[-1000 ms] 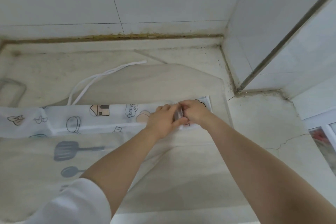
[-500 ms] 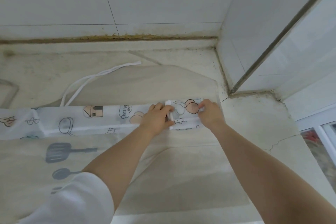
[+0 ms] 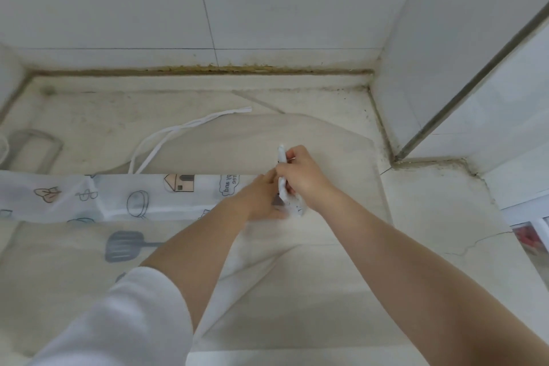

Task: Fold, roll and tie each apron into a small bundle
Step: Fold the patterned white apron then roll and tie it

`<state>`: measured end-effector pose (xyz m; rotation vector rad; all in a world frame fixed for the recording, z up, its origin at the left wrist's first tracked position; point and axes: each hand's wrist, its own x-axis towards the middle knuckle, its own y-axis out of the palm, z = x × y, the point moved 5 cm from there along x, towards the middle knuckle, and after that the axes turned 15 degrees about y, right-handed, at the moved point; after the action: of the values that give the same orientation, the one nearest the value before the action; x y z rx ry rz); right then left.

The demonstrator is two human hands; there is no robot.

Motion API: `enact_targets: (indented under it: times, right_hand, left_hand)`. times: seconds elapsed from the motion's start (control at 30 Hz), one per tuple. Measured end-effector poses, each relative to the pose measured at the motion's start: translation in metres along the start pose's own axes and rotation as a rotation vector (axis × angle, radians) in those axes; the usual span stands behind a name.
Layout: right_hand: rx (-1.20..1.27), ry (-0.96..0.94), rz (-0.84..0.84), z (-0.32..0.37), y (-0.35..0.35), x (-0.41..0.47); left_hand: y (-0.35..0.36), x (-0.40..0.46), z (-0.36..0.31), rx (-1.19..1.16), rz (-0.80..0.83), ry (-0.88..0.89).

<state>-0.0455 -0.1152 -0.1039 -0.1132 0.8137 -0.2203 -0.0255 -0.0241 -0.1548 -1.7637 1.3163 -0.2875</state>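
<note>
Right fingers: curled round the rolled end of the apron, which stands on edge in my grip (its white tip sticks out above my knuckles).
Right hand: sits over the right end of the folded band, wrist toward me.
Left hand: lies on the band just left of the roll, touching the right hand; its fingers look fairly straight, pressing the cloth down, though the tips are hidden behind the roll.
Apron: a long folded band, printed with a house, a pan and leaves, running left across the counter; a thinner see-through layer with a grey spatula print spreads toward me.
Strings: white ties trailing from the band toward the back wall.
Sleeve: white, on my left arm.
Wall: pale tiles, with a grimy seam where they meet the counter.
</note>
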Motion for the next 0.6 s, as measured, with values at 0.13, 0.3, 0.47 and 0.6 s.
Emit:
enact_targets:
  times: [0.13,0.3,0.47,0.6]
  right_hand:
    - [-0.069,0.021,-0.028,-0.002,0.045,0.018]
    - [-0.376,0.015,-0.096,-0.015,0.089,0.036]
    - [-0.653,0.050,-0.022,-0.011,0.100,0.034]
    - [-1.228,-0.127,-0.055,-0.004,0.095,0.030]
  left_hand:
    - [-0.009,-0.041,0.025,0.107,-0.083,0.012]
    - [-0.015,-0.078,0.065,-0.068,-0.179,-0.039]
    - [-0.020,-0.085,0.062,-0.175,-0.273,-0.083]
    - [-0.005,-0.073,0.054,0.062,-0.165,-0.146]
